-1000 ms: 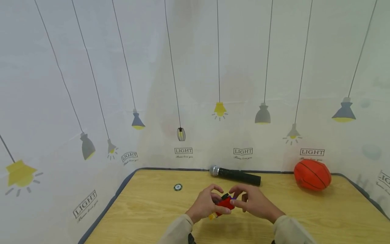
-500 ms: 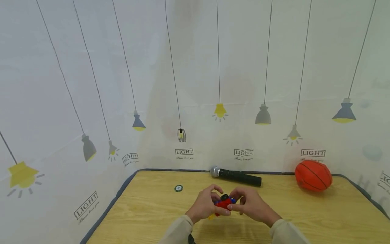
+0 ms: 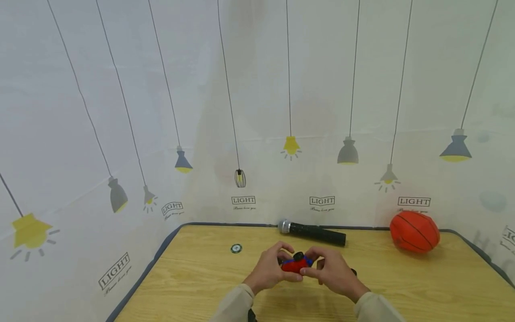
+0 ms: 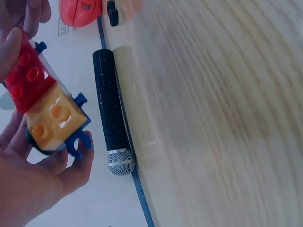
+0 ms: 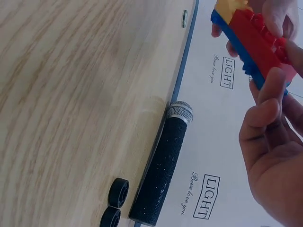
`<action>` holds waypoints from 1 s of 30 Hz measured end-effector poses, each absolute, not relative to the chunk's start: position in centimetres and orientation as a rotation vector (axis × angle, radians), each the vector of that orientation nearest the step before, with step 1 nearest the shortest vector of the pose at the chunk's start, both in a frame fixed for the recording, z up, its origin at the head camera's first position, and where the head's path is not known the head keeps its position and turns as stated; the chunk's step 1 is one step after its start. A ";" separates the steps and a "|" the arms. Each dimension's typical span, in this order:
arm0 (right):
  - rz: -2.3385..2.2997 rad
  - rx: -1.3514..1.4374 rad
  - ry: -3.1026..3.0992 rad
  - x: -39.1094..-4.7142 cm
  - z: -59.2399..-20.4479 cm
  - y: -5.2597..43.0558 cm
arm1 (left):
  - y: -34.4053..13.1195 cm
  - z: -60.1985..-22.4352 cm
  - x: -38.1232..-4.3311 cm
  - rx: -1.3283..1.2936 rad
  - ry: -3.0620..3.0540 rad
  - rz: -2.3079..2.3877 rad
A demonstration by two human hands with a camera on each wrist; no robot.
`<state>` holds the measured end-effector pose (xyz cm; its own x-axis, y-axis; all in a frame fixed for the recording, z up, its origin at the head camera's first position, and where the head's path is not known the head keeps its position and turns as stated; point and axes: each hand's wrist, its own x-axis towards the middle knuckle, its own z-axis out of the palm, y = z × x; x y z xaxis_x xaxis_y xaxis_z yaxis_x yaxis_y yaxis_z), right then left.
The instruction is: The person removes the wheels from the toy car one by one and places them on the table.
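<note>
Both hands hold a toy block car (image 3: 293, 266) up over the table, with a red brick and a yellow brick (image 4: 57, 117) on a blue base (image 5: 236, 43). My left hand (image 3: 268, 268) grips the yellow end, where a blue hook and a bare blue axle stub show in the left wrist view. My right hand (image 3: 334, 270) pinches the red end. A black wheel (image 3: 298, 256) sits on the side of the car facing away from me. Fingers hide part of the base.
Two loose black wheels (image 5: 118, 193) stand on the table beside a black microphone (image 5: 158, 170) with a silver head. At the back right lies a red ball (image 3: 414, 231) with black lines. A round chip (image 3: 236, 248) lies left of the microphone. A printed white sheet (image 3: 265, 170) rises behind.
The car has turned in the hands, so its yellow end no longer shows in the head view. The right hand has shifted slightly left, and a loose wheel now shows beside its wrist.
</note>
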<state>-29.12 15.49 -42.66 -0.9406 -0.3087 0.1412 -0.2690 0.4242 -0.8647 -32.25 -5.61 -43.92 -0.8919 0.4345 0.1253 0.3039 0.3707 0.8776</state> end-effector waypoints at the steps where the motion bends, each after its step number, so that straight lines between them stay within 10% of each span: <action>1: -1.588 -0.511 2.628 -29.1 -42.6 15.5 | -5.7 -43.9 -32.3 0.675 2.504 1.562; 12: -1.682 -0.207 2.860 -28.7 -42.9 15.3 | -5.3 -45.3 -31.8 0.244 2.043 2.078; 30: -1.814 -0.244 3.182 -27.7 -45.0 13.0 | -1.5 -44.1 -31.2 0.242 1.803 2.381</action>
